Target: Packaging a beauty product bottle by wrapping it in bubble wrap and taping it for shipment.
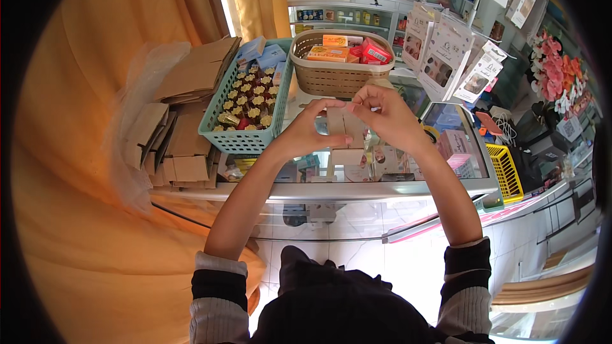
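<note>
A small brown cardboard box (338, 126) with a seam along its top is over the glass display counter (287, 192). My left hand (306, 129) grips it from the left, thumb on the near part of the top and fingers at the far edge. At the box's far right corner, my right hand (389, 117) has its thumb and index finger pinched together on the edge. Whatever lies between those fingertips is too small to make out. Just left of the hands is a teal plastic basket (241, 142) of small bottles with gold flower-shaped caps (258, 100).
Flattened cardboard boxes (191, 74) are stacked at the left, by an orange curtain (67, 153). Behind the hands stands a brown basket (334, 76) of orange and red boxes. Hanging packs of press-on nails (444, 57) rise at the right, with a yellow basket (504, 172) beyond the counter's end.
</note>
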Demonstrator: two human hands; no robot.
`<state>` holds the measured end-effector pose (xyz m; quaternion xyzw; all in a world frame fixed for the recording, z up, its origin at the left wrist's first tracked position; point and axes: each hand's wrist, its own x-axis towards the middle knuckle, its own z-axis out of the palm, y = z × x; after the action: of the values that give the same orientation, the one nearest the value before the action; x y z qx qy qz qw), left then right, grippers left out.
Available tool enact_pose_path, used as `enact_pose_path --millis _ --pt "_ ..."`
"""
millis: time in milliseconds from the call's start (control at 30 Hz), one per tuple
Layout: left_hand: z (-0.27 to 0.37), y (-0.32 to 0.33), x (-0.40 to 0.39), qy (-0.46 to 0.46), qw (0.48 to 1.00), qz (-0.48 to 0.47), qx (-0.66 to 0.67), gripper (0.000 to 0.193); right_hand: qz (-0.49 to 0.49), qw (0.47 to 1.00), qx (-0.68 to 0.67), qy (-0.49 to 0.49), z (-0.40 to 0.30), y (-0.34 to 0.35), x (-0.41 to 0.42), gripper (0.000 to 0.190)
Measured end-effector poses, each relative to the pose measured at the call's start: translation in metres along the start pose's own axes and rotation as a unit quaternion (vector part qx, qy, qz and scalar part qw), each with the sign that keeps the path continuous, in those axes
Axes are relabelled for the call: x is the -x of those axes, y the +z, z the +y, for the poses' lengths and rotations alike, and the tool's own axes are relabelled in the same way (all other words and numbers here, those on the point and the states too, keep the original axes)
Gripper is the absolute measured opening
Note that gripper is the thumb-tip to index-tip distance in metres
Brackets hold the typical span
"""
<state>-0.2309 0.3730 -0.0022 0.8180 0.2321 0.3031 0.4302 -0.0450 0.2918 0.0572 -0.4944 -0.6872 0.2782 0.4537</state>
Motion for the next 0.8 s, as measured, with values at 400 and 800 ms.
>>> enact_pose_path --millis 400,800 --pt "0.000 0.001 -0.001 -0.006 1.000 -0.004 -0.004 0.070 0.000 0.990 -0.019 0.137 0.023 0.010 -0.003 0.016" --pt "0.003 0.001 0.000 -0.020 1.000 -0.011 0.007 0.070 -0.002 0.992 0.037 0.125 0.022 0.012 -0.003 0.014"
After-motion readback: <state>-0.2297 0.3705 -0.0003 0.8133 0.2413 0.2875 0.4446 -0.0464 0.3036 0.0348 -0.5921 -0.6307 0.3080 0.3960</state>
